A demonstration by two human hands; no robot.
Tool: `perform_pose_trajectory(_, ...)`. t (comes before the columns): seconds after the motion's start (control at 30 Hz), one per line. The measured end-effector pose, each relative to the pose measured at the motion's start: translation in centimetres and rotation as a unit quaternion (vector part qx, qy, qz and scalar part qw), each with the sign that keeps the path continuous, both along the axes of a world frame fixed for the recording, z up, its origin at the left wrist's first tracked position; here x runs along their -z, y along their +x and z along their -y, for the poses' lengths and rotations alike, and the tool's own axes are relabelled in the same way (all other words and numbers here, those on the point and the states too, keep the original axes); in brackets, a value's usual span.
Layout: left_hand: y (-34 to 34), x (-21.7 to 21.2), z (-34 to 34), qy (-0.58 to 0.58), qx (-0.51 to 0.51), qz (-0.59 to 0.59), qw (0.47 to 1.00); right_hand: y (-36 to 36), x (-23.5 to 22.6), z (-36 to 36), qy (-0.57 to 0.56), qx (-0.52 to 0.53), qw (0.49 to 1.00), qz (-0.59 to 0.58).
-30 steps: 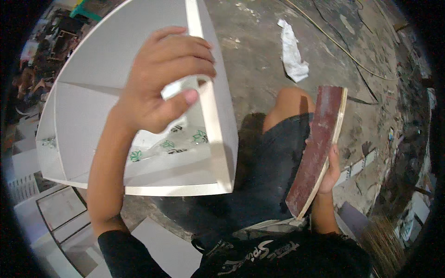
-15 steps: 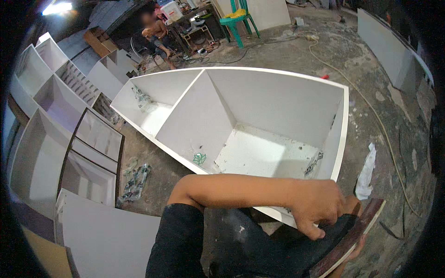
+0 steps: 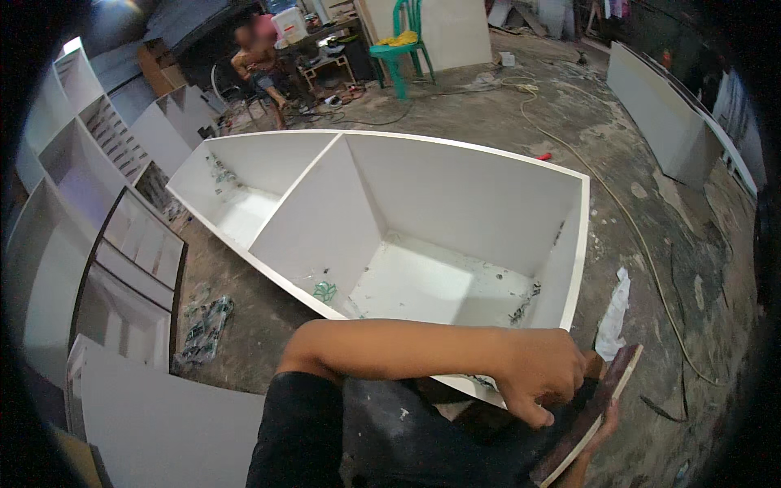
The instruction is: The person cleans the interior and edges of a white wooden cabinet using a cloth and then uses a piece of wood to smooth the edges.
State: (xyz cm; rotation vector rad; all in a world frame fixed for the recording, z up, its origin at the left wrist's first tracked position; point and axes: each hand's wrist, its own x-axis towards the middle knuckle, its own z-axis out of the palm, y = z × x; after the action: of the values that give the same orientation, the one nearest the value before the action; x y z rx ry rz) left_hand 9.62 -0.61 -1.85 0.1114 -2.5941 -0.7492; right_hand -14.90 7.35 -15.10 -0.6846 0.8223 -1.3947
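"What was seen around the work?"

"A green chair [image 3: 394, 51] and a crumpled white sheet [image 3: 612, 317] were seen beyond the white cabinet [image 3: 468, 199], whose near rim was partly blocked by the left forearm [image 3: 407, 350]."

"And the hands?"

"The dark red block [image 3: 587, 415], below the cabinet's near corner, was gripped by the right hand [image 3: 604, 429], its fingers mostly hidden. The left hand's [image 3: 538, 370] fingers were curled; whether anything was pinched could not be told."

"What had changed?"

"A second earlier, the left fingers had been stretched over the cabinet's edge."
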Motion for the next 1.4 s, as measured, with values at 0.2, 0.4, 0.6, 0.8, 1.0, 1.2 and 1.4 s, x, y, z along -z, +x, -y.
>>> perform_pose_trajectory(0.2, -0.9, -1.5, 2.0, -0.020, 0.022, -0.008, 1.000, -3.3, 2.9, 1.7, -0.039, 0.153, 0.940, -0.303)
perform_pose_trajectory(0.4, -0.2, -2.1, 2.2, -0.002, -0.014, 0.045, 0.999, 3.8, -3.2, 2.2, -0.063, 0.103, 0.973, -0.197)
perform_pose_trajectory(0.6, -0.9, -2.4, 2.3, -0.025, -0.001, 0.064, 0.998, 5.2, -1.9, 3.7, -0.081, 0.076, 0.975, -0.191)
perform_pose_trajectory(0.8, 0.3, -2.3, 2.3, -0.035, -0.024, 0.069, 0.997, 6.2, 1.4, 4.9, -0.030, 0.102, 0.983, -0.152)
perform_pose_trajectory(1.0, 0.2, -2.3, 2.7, -0.033, -0.059, 0.049, 0.997, 6.1, 3.5, 5.7, 0.001, 0.107, 0.985, -0.137)
perform_pose_trajectory(1.2, 0.6, -2.7, 2.7, -0.042, -0.076, 0.065, 0.994, 6.9, 3.4, 5.7, 0.061, 0.052, 0.992, -0.094)
perform_pose_trajectory(1.4, -0.5, -2.4, 3.7, -0.032, -0.082, 0.047, 0.995, 4.4, 4.8, 5.9, 0.120, 0.057, 0.982, -0.135)
